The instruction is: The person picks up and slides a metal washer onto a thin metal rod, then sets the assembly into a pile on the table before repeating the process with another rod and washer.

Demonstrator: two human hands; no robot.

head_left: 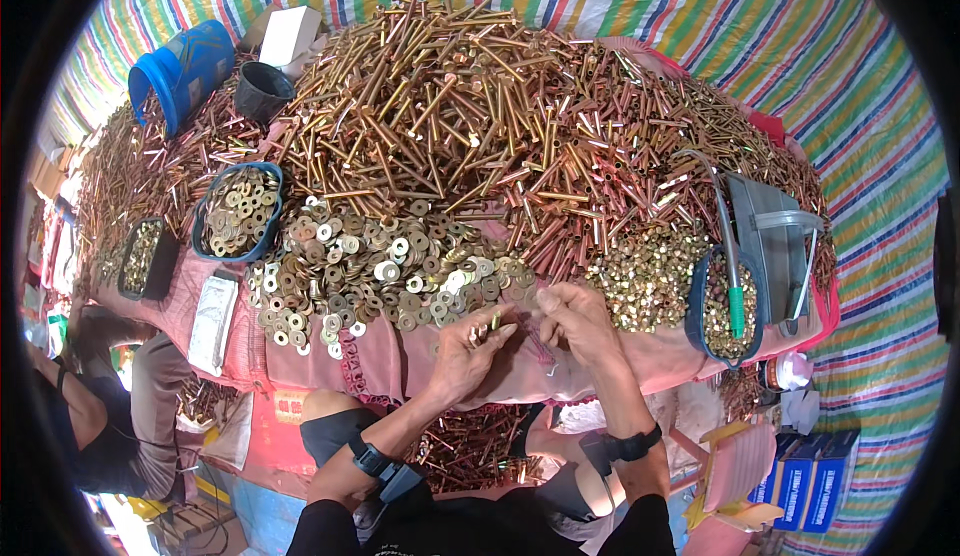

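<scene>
Shirt (500, 526) nearest. Left hand (464, 356) pinches brassy piece (496, 322); right hand (577, 326) curled, contents unclear. Washers (395, 266) left, nuts (650, 276) right, bolts (430, 106) far, likely for easy reach.

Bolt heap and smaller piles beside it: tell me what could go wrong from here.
The heaped bolts might slide onto the washers and mix with them. The right hand, close to the loose nuts, could scatter some. The green-handled tool, lying over the blue tub, might tip it if bumped.

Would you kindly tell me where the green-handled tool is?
In the head view, the green-handled tool is at the right, its handle over the blue tub of metal pieces.
</scene>
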